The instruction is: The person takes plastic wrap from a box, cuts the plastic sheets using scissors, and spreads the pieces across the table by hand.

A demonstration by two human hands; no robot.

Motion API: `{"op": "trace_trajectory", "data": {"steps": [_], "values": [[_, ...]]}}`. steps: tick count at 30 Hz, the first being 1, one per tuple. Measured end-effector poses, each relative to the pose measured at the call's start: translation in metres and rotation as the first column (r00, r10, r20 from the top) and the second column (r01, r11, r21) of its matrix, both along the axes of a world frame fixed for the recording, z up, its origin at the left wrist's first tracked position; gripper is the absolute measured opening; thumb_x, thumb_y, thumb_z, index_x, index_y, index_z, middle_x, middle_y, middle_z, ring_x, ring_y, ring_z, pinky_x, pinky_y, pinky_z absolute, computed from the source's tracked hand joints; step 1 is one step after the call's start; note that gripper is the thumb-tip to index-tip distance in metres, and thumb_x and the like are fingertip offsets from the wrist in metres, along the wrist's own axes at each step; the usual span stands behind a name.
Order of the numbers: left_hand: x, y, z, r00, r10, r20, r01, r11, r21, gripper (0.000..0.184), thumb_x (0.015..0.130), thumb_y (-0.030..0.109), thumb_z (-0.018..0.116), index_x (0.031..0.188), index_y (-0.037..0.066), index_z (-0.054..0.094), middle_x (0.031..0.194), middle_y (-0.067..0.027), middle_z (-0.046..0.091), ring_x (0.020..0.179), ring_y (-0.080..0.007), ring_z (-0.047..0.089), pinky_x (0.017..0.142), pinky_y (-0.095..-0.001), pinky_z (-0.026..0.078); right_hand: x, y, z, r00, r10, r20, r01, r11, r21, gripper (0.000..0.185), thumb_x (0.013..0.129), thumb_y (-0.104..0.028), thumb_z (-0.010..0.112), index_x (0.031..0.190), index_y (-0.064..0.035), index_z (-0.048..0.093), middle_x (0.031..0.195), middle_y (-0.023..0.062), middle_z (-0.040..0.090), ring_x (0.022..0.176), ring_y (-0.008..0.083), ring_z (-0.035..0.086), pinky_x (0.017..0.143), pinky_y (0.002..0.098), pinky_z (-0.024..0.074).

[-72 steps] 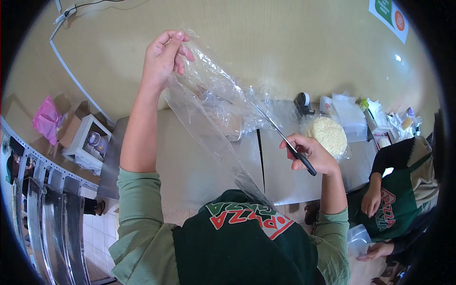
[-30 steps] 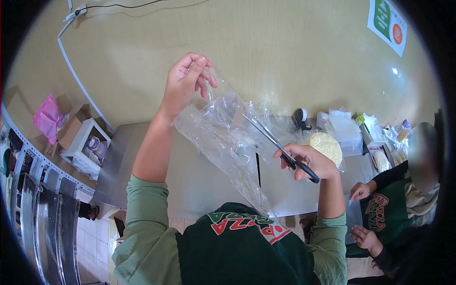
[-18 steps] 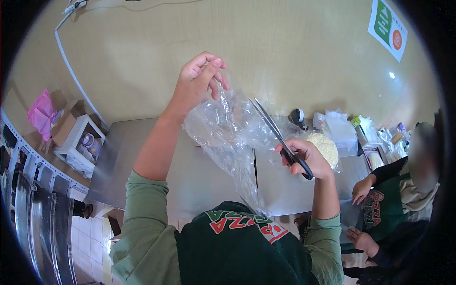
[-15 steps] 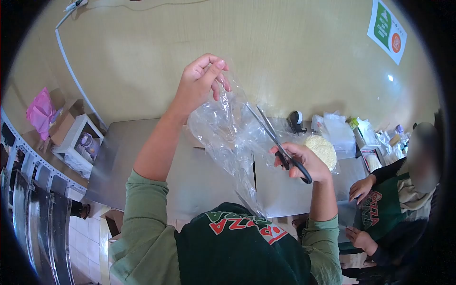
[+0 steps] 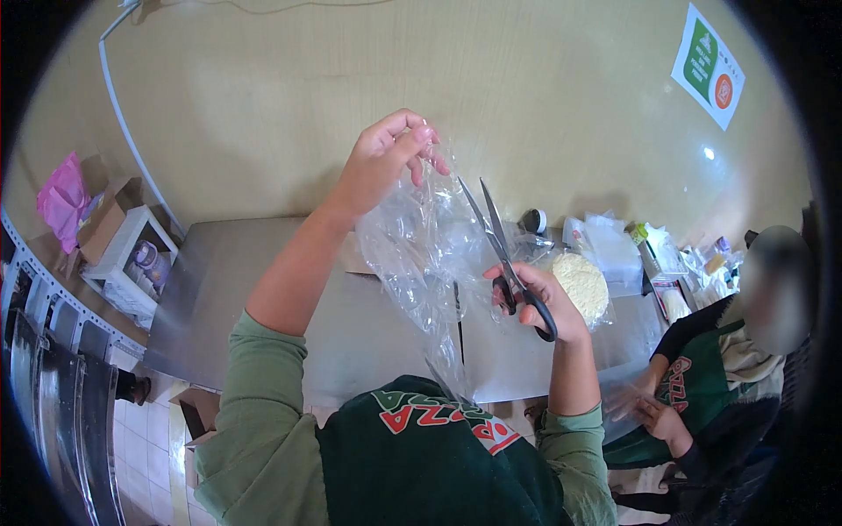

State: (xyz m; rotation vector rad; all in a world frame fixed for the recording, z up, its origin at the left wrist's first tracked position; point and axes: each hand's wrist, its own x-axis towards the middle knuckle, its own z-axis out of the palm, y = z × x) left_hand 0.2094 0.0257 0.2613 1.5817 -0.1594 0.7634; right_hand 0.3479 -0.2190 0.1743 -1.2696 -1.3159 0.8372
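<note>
My left hand point(image 5: 396, 156) is raised in front of the wall, pinching the top of a clear plastic bag point(image 5: 412, 250). The bag hangs crumpled below it, down toward my apron. In my right hand point(image 5: 548, 302) is a pair of scissors point(image 5: 498, 237) with black handles, fingers in the loops. The blades point up and are spread apart, their tips close to the bag's upper right edge; whether they touch it I cannot tell. Just behind my right hand lies a pale round disc point(image 5: 580, 287), apparently on clear plastic.
A metal table point(image 5: 254, 289) runs along the wall. A black tape dispenser point(image 5: 533, 223), stacked clear bags point(image 5: 611, 250) and a box point(image 5: 660, 257) stand at its back right. At the right, a co-worker's hands point(image 5: 660, 412) handle clear plastic. A white shelf point(image 5: 132, 263) stands left.
My left hand has shifted slightly right and down with the bag. The scissors have come closer to the bag, with blades spread wider. The co-worker's hands have drawn together.
</note>
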Motion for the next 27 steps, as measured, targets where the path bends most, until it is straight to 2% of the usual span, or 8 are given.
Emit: {"op": "trace_trajectory", "data": {"steps": [3,6,9,14,18,21,24,27], "values": [[0.000,-0.002,-0.004,1.000,0.011,-0.010,-0.010,0.998,0.059,0.021,0.078,0.014,0.068,0.092,0.005,0.055,0.083,-0.0097,0.064,0.069,-0.0121,0.061,0.055,-0.0196,0.043,0.001,0.000,-0.001,0.998,0.032,-0.060,-0.031,0.999,0.014,0.087,0.056,-0.063,0.074,0.117,-0.0039,0.053,0.084,0.0007,0.057,0.075,0.0083,0.052,0.064,0.0207,0.0395],[0.004,0.002,-0.011,0.994,0.030,-0.105,-0.025,0.999,0.045,0.027,0.073,0.009,0.072,0.095,0.004,0.057,0.082,-0.0083,0.065,0.073,-0.0111,0.060,0.054,-0.0198,0.043,0.000,-0.002,-0.002,0.995,0.046,-0.093,-0.047,0.999,0.000,0.089,0.056,-0.065,0.072,0.117,-0.0034,0.053,0.085,0.0010,0.057,0.077,0.0085,0.052,0.065,0.0203,0.0392],[0.007,-0.002,-0.016,0.988,-0.082,-0.128,0.081,0.997,-0.018,0.028,0.072,0.006,0.072,0.096,0.004,0.059,0.082,-0.0072,0.065,0.072,-0.0102,0.060,0.052,-0.0196,0.043,-0.001,-0.004,-0.003,0.995,0.055,-0.079,-0.058,0.998,-0.037,0.089,0.056,-0.065,0.072,0.117,-0.0033,0.053,0.086,0.0014,0.057,0.078,0.0088,0.052,0.065,0.0205,0.0397],[0.011,-0.017,-0.019,0.974,-0.073,-0.216,0.067,0.997,-0.034,0.023,0.071,0.007,0.074,0.090,0.006,0.062,0.080,-0.0048,0.066,0.071,-0.0075,0.060,0.049,-0.0186,0.040,0.005,-0.007,0.001,0.997,0.063,-0.050,-0.062,0.998,0.018,0.087,0.057,-0.063,0.073,0.117,-0.0034,0.053,0.089,0.0018,0.056,0.082,0.0098,0.053,0.067,0.0225,0.0418],[0.017,-0.023,-0.022,0.960,-0.061,-0.273,0.071,0.997,0.029,0.018,0.070,0.007,0.074,0.085,0.006,0.064,0.076,-0.0040,0.066,0.069,-0.0060,0.059,0.047,-0.0176,0.038,0.002,-0.014,0.012,0.999,-0.001,0.054,0.005,0.998,-0.070,0.082,0.059,-0.059,0.074,0.116,-0.0045,0.054,0.093,0.0026,0.055,0.085,0.0104,0.052,0.069,0.0236,0.0423],[0.019,-0.034,-0.019,0.955,-0.091,-0.284,0.103,0.994,0.028,0.016,0.071,0.005,0.075,0.083,0.001,0.065,0.078,-0.0079,0.066,0.071,-0.0107,0.062,0.060,-0.0209,0.048,0.007,-0.016,0.011,0.998,0.009,0.070,-0.005,0.998,-0.059,0.078,0.060,-0.057,0.075,0.115,-0.0048,0.055,0.093,0.0026,0.054,0.084,0.0106,0.052,0.068,0.0232,0.0420],[0.031,-0.036,-0.033,0.954,-0.145,-0.262,0.165,0.985,0.058,0.017,0.069,0.004,0.075,0.083,0.003,0.064,0.077,-0.0045,0.066,0.070,-0.0085,0.060,0.062,-0.0213,0.046,0.015,-0.016,0.002,1.000,0.024,-0.007,-0.024,0.999,-0.027,0.076,0.060,-0.056,0.076,0.113,-0.0047,0.056,0.085,0.0012,0.054,0.080,0.0102,0.052,0.067,0.0221,0.0413],[0.036,-0.043,-0.035,0.944,-0.116,-0.308,0.130,0.991,0.028,0.017,0.069,0.002,0.075,0.082,0.002,0.064,0.079,-0.0054,0.066,0.072,-0.0105,0.061,0.068,-0.0242,0.048,0.018,-0.013,-0.012,0.992,0.007,-0.123,-0.007,1.000,-0.002,0.071,0.062,-0.053,0.076,0.111,-0.0044,0.057,0.077,-0.0003,0.054,0.073,0.0082,0.052,0.064,0.0202,0.0400]]}}
